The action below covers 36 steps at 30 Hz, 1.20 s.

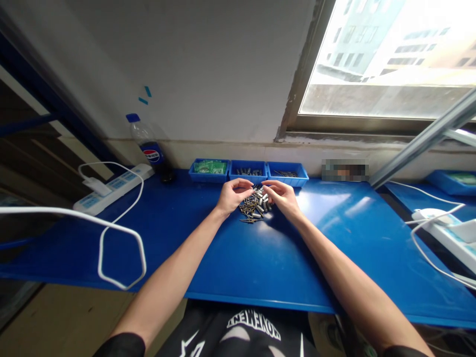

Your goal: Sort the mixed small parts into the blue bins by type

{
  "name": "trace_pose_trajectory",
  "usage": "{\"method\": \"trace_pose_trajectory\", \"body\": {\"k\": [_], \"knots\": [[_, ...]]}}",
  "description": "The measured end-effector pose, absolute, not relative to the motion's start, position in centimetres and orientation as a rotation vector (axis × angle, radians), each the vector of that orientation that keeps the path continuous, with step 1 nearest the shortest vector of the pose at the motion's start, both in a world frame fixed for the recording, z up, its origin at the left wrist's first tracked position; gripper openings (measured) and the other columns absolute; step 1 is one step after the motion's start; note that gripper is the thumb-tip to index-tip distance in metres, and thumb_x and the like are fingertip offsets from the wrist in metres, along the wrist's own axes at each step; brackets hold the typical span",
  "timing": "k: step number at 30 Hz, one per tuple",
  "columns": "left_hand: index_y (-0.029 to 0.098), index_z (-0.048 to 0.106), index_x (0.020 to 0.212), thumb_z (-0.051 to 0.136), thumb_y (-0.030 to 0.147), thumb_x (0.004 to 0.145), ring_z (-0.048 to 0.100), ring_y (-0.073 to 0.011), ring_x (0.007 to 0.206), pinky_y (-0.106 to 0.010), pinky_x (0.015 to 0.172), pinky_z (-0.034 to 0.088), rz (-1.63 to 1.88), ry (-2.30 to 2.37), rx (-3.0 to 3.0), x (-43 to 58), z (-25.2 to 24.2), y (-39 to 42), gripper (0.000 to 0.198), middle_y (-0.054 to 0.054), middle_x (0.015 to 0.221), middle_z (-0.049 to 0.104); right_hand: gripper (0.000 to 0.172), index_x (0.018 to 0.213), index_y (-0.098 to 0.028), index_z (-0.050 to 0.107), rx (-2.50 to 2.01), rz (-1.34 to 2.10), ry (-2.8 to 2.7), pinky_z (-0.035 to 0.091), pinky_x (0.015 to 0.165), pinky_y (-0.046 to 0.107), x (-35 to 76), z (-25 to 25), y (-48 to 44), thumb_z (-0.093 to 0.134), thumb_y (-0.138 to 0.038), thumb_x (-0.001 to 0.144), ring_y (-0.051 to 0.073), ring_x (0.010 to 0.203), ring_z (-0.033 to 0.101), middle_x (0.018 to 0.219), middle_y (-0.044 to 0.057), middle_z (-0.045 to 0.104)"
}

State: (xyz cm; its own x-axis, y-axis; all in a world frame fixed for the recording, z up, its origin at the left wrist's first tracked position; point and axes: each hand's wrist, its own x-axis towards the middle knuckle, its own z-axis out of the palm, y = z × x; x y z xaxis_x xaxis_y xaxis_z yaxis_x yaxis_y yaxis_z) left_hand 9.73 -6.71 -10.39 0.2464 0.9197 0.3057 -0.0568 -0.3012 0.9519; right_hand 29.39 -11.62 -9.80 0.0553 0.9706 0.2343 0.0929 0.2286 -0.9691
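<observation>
A pile of small metal parts (254, 210), some thin and brass-toned, others short silvery cylinders, lies on the blue table. Over its left side is my left hand (231, 196), thumb and fingertips drawn together. My right hand (284, 198) is at the pile's right side with its fingers curled towards the thumb. Whatever is pinched in either hand is too small to make out. Just behind the hands stand three blue bins in a row: the left bin (207, 178) with green-and-white packets, the middle bin (238, 177) with short dark metal pieces, and the right bin (297, 182) with thin metal pins.
A cola bottle (151, 151) stands at the back left, beside a white power strip (126, 184). Its white cable (143, 248) loops over the table (238, 267). At the right are another power strip (446, 233), a metal strut (416, 136) and a blue tray (446, 184).
</observation>
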Motion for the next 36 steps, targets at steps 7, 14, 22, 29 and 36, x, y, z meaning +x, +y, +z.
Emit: {"method": "trace_pose_trajectory", "body": {"k": [7, 14, 22, 29, 36], "knots": [[0.013, 0.074, 0.092, 0.089, 0.036, 0.070, 0.075, -0.0210, 0.089, -0.040, 0.093, 0.062, 1.231, 0.819, 1.488, 9.8, -9.9, -7.1, 0.036, -0.009, 0.094, 0.078, 0.038, 0.096, -0.021, 0.079, -1.090, 1.065, -1.300, 0.054, 0.064, 0.034, 29.1, -9.4, -11.8, 0.083, -0.053, 0.076, 0.019, 0.064, 0.066, 0.074, 0.004, 0.075], [0.014, 0.075, 0.094, 0.083, 0.032, 0.075, 0.076, -0.0220, 0.087, -0.036, 0.086, 0.063, 1.193, 0.911, 1.651, 9.4, -9.7, -7.0, 0.027, -0.009, 0.092, 0.079, 0.034, 0.098, -0.022, 0.080, -1.045, 1.110, -1.212, 0.058, 0.078, 0.038, 29.3, -10.1, -11.3, 0.086, -0.047, 0.075, 0.022, 0.076, 0.071, 0.083, 0.005, 0.078], [0.021, 0.078, 0.106, 0.072, 0.019, 0.075, 0.073, -0.0207, 0.083, -0.029, 0.075, 0.059, 0.866, 1.109, 2.315, 5.5, -8.8, -5.8, 0.032, -0.005, 0.094, 0.078, 0.060, 0.131, -0.026, 0.068, -1.025, 0.898, -1.091, 0.059, 0.094, 0.044, 30.4, -10.0, -10.8, 0.083, -0.046, 0.077, 0.029, 0.116, 0.070, 0.143, 0.011, 0.066], [0.018, 0.078, 0.098, 0.066, 0.013, 0.071, 0.070, -0.0172, 0.069, -0.024, 0.063, 0.055, 0.781, 1.036, 2.245, 5.4, -10.1, -5.4, 0.029, -0.003, 0.076, 0.074, 0.039, 0.114, -0.024, 0.073, -1.076, 0.858, -1.137, 0.059, 0.079, 0.038, 30.8, -11.0, -10.6, 0.076, -0.045, 0.081, 0.022, 0.084, 0.073, 0.118, 0.010, 0.076], [0.018, 0.077, 0.110, 0.063, 0.009, 0.073, 0.068, -0.0147, 0.065, -0.024, 0.063, 0.056, 0.932, 1.086, 2.198, 6.3, -10.5, -5.5, 0.040, -0.004, 0.085, 0.077, 0.029, 0.101, -0.023, 0.074, -1.117, 0.855, -1.139, 0.056, 0.073, 0.035, 30.6, -11.5, -10.5, 0.072, -0.044, 0.081, 0.019, 0.071, 0.068, 0.090, 0.004, 0.077]]}}
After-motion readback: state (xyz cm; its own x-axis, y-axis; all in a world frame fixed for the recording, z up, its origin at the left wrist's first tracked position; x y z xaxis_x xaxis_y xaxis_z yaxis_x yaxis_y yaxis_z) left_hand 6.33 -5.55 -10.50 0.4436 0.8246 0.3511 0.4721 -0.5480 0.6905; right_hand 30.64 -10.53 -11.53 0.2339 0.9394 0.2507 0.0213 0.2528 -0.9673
